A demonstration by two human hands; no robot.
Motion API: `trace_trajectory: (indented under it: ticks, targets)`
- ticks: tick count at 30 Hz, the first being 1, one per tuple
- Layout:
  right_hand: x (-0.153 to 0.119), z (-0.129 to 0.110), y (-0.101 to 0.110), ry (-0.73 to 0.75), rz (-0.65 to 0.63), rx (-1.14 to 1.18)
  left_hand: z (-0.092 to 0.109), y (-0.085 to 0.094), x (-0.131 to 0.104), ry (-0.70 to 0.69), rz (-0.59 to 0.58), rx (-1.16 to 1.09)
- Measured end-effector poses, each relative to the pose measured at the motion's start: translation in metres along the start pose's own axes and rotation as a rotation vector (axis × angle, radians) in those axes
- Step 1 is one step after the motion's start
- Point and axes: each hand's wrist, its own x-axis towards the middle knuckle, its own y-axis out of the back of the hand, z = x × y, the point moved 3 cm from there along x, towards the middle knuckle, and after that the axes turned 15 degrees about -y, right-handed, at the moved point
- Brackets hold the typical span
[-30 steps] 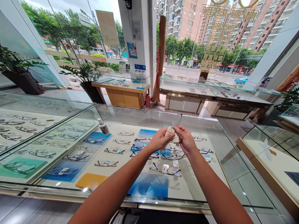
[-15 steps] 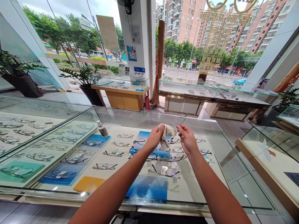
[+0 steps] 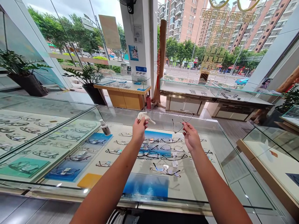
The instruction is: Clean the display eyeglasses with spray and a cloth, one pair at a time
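My left hand [image 3: 139,130] is closed on a crumpled pale cloth [image 3: 146,117], raised above the glass showcase [image 3: 154,183]. Pinched between the fingers of my right hand [image 3: 191,136] is a pair of thin-framed eyeglasses [image 3: 178,127], held up in the air with the lenses toward the left and top. The cloth and the eyeglasses are apart. Below both hands, under the glass, several rows of eyeglasses [image 3: 165,169] lie on a white base and blue cards. A white spray bottle [image 3: 105,127] stands on the glass to the left of my left hand.
More glass showcases stand to the left [image 3: 46,105] and right [image 3: 259,137]. Toward the windows are a wooden display case [image 3: 126,98], a potted plant [image 3: 90,84], a red fire extinguisher [image 3: 148,102] and a tree-trunk post [image 3: 161,62].
My left hand has drawn the cloth away from the lens, up and to the left. My right hand has shifted slightly right, still holding the eyeglasses, which now show more fully.
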Motion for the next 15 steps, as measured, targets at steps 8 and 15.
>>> trace_trajectory:
  ticks: [8, 15]
  targets:
    - [0.007, -0.001, 0.008, 0.051, 0.052, -0.052, -0.012, 0.008, 0.007, 0.041, -0.004, 0.101]
    - [0.004, -0.008, 0.01, 0.321, 0.158, -0.261, -0.018, 0.007, 0.006, 0.003, -0.071, 0.203]
